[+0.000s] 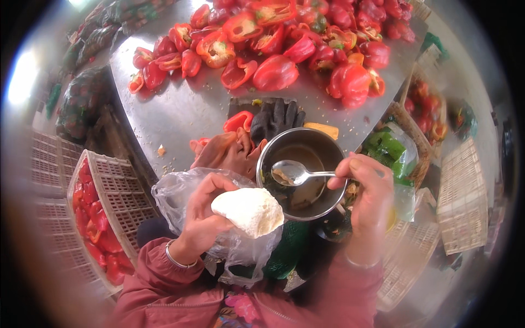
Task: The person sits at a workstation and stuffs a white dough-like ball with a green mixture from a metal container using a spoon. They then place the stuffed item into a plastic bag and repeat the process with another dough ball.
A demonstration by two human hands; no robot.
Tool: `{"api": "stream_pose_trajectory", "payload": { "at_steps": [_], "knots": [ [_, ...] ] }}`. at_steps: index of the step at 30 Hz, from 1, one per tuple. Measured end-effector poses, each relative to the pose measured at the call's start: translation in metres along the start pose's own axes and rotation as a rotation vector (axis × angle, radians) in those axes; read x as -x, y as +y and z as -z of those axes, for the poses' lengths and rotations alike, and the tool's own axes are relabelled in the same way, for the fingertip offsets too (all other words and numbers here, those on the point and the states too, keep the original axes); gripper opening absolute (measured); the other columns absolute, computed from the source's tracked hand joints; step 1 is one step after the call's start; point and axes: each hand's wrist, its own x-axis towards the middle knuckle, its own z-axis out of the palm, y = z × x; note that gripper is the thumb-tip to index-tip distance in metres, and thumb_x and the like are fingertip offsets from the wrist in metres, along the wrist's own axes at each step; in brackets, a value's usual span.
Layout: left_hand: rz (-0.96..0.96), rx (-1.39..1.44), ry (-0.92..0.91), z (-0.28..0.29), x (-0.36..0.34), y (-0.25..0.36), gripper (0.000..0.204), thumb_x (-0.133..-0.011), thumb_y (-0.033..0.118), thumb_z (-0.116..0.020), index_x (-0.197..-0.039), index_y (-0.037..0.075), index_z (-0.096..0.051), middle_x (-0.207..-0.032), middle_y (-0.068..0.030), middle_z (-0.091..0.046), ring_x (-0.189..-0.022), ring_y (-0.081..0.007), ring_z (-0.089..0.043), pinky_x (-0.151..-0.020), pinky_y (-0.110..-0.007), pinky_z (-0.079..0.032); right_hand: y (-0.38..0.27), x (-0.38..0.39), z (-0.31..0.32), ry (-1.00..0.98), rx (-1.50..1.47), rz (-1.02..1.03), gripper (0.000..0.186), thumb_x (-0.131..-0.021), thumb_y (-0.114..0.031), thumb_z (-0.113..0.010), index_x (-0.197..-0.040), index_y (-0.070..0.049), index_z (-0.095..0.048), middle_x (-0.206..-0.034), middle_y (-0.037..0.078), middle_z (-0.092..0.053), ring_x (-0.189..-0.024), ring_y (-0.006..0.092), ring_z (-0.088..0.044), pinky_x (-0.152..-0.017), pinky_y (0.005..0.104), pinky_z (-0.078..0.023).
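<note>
A white steamed bun (252, 210) with a torn or bitten side is pinched in my left hand (203, 216). My right hand (365, 183) grips the handle of a metal spoon (292, 173), its bowl over a round metal bowl (261, 164). Some brownish food lies in the spoon. Inside the metal bowl are thin brown liquid and dark green bits. A clear plastic bag (180, 191) hangs crumpled under my left hand. Just beyond the bowl lie a dark glove (278, 119) and an orange-brown rubber glove (227, 153).
Cut red bell peppers (276, 72) are heaped across the far side of the metal table (180, 117). A crate (120, 191) of red pepper pieces stands at my left. On the right are more crates (464, 191) and a green plastic package (385, 147). Filled net sacks (82, 104) sit at far left.
</note>
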Motion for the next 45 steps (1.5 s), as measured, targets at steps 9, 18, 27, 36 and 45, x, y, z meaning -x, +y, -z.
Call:
{"api": "stream_pose_trajectory", "payload": {
  "at_steps": [9,18,27,36,45],
  "knots": [
    [0.047,-0.09,0.057,-0.01,0.004,0.005,0.049,-0.059,0.016,-0.065,-0.104,-0.003,-0.056,-0.105,-0.0125,-0.062,-0.097,-0.0211,-0.064,-0.087,-0.03,-0.049,-0.043,0.024,0.028,-0.337,-0.128,0.351,0.034,-0.093,-0.018,-0.052,-0.061,-0.007,-0.058,-0.06,0.009,-0.063,-0.057,0.0214,-0.058,-0.094,0.0479,-0.05],
    [0.002,-0.079,0.039,-0.009,-0.001,-0.001,0.047,-0.062,0.02,-0.066,-0.102,-0.003,-0.055,-0.101,-0.015,-0.061,-0.091,-0.0221,-0.063,-0.082,-0.03,-0.049,-0.068,0.023,0.018,-1.109,-0.548,0.373,0.043,-0.108,-0.034,-0.051,-0.085,-0.006,-0.072,-0.084,0.01,-0.075,-0.062,0.0204,-0.066,-0.052,0.0273,-0.048],
    [-0.002,0.28,0.002,0.002,-0.007,-0.004,0.051,-0.069,0.021,-0.064,-0.112,-0.003,-0.051,-0.109,-0.0141,-0.062,-0.101,-0.0234,-0.065,-0.089,-0.034,-0.051,-0.038,0.021,0.009,-0.054,0.15,0.133,0.028,-0.097,-0.018,-0.061,-0.073,-0.005,-0.068,-0.073,0.005,-0.07,-0.063,0.0246,-0.061,-0.076,0.0411,-0.047],
    [-0.175,-0.242,0.194,0.021,0.001,-0.004,0.046,-0.102,0.031,-0.044,-0.126,-0.008,-0.053,-0.117,-0.0159,-0.061,-0.097,-0.0318,-0.069,-0.085,-0.049,-0.059,-0.014,0.007,-0.025,-0.096,0.674,0.283,0.007,-0.089,-0.012,-0.071,-0.087,-0.006,-0.073,-0.075,0.007,-0.068,-0.072,0.0293,-0.06,-0.07,0.0373,-0.046],
    [-0.173,0.198,-0.003,-0.011,-0.012,-0.025,0.073,-0.101,0.055,-0.033,-0.136,-0.005,-0.056,-0.126,-0.0136,-0.064,-0.115,-0.0264,-0.064,-0.094,-0.042,-0.055,-0.002,0.006,-0.018,-0.289,1.23,0.452,0.02,-0.086,-0.016,-0.061,-0.069,-0.005,-0.062,-0.07,0.013,-0.065,-0.068,0.032,-0.064,-0.064,0.0432,-0.052]
  ]
}}
